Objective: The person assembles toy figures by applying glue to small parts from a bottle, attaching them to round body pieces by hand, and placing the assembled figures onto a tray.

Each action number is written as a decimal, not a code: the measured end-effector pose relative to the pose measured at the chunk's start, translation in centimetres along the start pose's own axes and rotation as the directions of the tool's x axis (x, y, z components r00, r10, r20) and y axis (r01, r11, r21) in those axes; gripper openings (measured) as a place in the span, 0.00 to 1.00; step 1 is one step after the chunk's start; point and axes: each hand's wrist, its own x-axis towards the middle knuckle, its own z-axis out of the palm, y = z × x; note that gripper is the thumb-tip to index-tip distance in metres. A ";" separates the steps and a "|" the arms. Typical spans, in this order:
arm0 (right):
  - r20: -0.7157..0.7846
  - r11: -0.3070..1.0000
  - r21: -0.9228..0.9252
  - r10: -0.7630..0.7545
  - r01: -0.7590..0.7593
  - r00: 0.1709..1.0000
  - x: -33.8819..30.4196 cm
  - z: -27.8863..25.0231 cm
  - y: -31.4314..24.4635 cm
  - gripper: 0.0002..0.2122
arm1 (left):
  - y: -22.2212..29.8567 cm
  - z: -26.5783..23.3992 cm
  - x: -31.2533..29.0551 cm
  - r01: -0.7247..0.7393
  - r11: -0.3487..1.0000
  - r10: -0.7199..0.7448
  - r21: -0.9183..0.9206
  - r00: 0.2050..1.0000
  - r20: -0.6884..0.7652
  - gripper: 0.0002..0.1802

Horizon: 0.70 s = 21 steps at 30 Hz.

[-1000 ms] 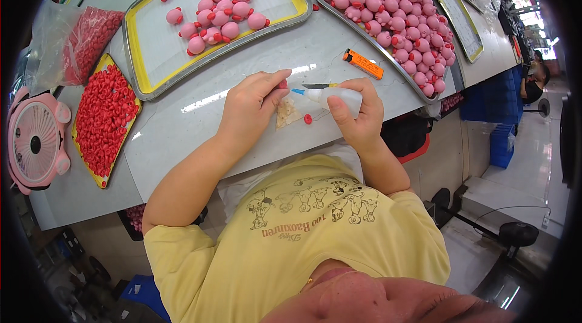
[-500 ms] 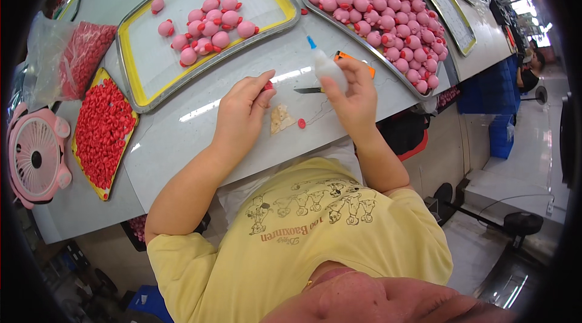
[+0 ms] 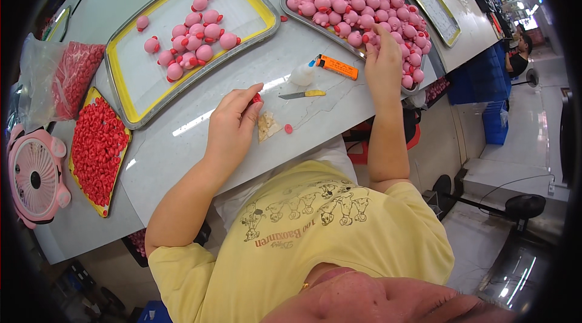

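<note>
My left hand (image 3: 231, 123) is closed, pinching a small red oval piece (image 3: 256, 98) between thumb and fingertips. At the near edge of the heaped tray, my right hand (image 3: 384, 65) has its thumb and forefinger around a pink ball figure (image 3: 369, 37) with red parts. A white squeeze bottle (image 3: 302, 75) with a blue tip rests on the table between my hands, touching neither. Beside it lie a small knife (image 3: 301, 95) with a yellow handle and an orange box (image 3: 337, 67). Near my left fingers are a stained beige scrap (image 3: 267, 126) and a loose red piece (image 3: 288, 129).
A metal tray (image 3: 283, 4) holds heaped pink figures; a yellow-rimmed tray (image 3: 121, 89) holds several more. On the left are a tray of red pieces (image 3: 97, 153), a plastic bag of red pieces (image 3: 76, 74) and a pink fan (image 3: 37, 177). Another person (image 3: 519, 59) sits far right.
My right hand has let go of the squeeze bottle, now on the table, and moved up to the heaped pink figures. My left hand keeps its red piece. The whole view has shifted slightly.
</note>
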 end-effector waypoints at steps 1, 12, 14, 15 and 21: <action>0.080 0.995 -0.100 -0.012 0.020 0.997 0.2 -0.1 0.8 0.14 | -0.1 0.0 -0.1 0.006 1.000 -0.006 0.001 1.000 0.013 0.13; 0.316 0.242 0.881 0.340 -0.407 0.886 -1.2 -0.9 -1.0 0.15 | -0.6 -0.6 -0.4 -0.003 1.000 0.004 -0.006 0.999 0.040 0.14; 0.395 0.080 0.901 0.255 -0.426 0.883 -2.8 -1.5 -2.5 0.15 | -0.5 -0.7 -0.4 -0.009 1.000 0.009 -0.016 0.999 0.038 0.14; 0.456 -0.085 0.890 0.156 -0.448 0.876 -3.6 -1.6 -3.2 0.15 | -0.5 -0.8 -0.4 -0.020 0.999 0.022 -0.032 0.998 0.060 0.14; 0.680 -0.339 0.684 -0.023 -0.645 0.733 -7.5 -1.3 -6.2 0.15 | -0.1 -1.1 -0.7 -0.005 0.995 0.022 -0.097 0.984 0.178 0.15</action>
